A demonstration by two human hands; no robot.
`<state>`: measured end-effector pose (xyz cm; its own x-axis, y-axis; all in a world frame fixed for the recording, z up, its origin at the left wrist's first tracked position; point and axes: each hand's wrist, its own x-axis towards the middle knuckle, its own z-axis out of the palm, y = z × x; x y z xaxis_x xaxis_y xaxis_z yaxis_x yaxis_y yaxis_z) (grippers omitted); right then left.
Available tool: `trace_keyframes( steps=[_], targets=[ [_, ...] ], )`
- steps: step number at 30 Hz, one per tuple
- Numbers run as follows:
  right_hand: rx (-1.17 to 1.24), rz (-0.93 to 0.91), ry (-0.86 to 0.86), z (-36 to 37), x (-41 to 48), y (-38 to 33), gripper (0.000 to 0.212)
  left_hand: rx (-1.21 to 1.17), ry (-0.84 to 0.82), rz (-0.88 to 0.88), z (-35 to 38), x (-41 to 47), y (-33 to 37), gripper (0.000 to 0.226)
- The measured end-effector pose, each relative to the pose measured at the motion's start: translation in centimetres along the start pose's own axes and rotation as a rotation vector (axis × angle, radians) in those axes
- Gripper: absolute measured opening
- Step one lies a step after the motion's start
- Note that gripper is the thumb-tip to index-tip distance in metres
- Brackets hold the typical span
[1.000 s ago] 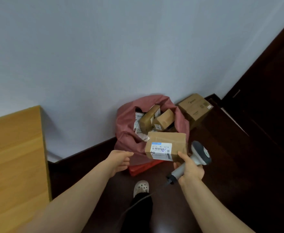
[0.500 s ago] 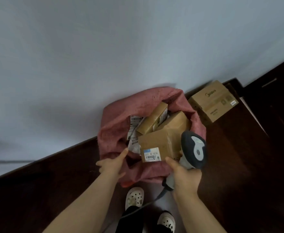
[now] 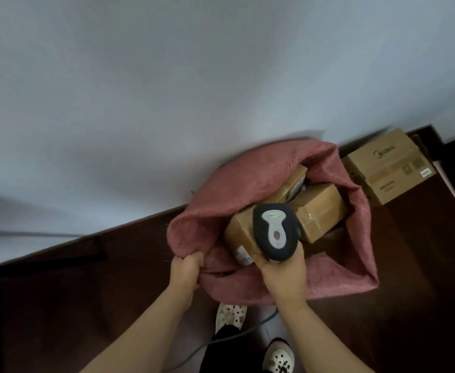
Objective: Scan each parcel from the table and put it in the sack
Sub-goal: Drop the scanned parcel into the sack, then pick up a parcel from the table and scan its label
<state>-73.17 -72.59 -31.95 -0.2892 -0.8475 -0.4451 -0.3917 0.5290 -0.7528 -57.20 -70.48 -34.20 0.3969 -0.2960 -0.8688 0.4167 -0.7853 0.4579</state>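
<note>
A red woven sack (image 3: 336,275) stands open on the dark floor against the wall. My left hand (image 3: 186,267) grips its near rim. My right hand (image 3: 282,273) holds the grey and black scanner (image 3: 274,232) and, with its fingers, a brown cardboard parcel (image 3: 241,232) whose white label faces me. The parcel sits inside the mouth of the sack. Two other brown parcels (image 3: 320,211) lie deeper in the sack, behind the scanner.
A larger printed cardboard box (image 3: 390,165) stands on the floor right of the sack, by the wall. The scanner's cable (image 3: 221,340) runs down past my feet in white perforated clogs (image 3: 230,316). A pale wall fills the upper view.
The view has come closer to the sack. My left hand has taken hold of the sack's rim. My right hand has lowered the parcel and scanner into the sack's mouth.
</note>
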Motion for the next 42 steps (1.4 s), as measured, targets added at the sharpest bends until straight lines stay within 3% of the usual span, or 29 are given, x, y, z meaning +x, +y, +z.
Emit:
trace_keyframes(
  steps=[3,9,13,22,29,33,37,42],
  targets=[
    [-0.074,0.108,0.066,0.9,1.0,0.4,0.045,-0.009,-0.002,0.055,-0.4,-0.1,0.4,0.016],
    [-0.214,0.427,-0.053,-1.0,4.4,2.0,0.021,0.082,-0.011,0.082,-1.0,0.7,-0.7,0.017],
    [-0.092,0.519,-0.058,-3.1,2.7,2.8,0.011,0.261,0.017,0.173,-1.5,1.1,-1.7,0.045],
    [0.303,0.417,-0.057,-5.6,-7.3,1.5,0.016,0.195,-0.146,0.206,-3.5,-4.3,-2.4,0.077],
    [0.501,0.310,-0.146,-9.6,-21.2,2.2,0.007,0.367,-0.219,0.377,-9.0,-14.4,-6.3,0.087],
    [0.595,0.245,-0.207,-10.6,-31.7,3.2,0.008,0.602,-0.175,0.566,-15.7,-21.7,-10.9,0.078],
    [0.528,0.201,-0.324,-8.8,-40.6,3.6,0.012,0.813,-0.089,0.696,-24.1,-26.7,-15.0,0.071],
    [0.402,0.152,-0.518,-3.7,-49.4,2.0,0.013,0.963,0.110,0.719,-36.0,-28.8,-17.5,0.057]
  ],
)
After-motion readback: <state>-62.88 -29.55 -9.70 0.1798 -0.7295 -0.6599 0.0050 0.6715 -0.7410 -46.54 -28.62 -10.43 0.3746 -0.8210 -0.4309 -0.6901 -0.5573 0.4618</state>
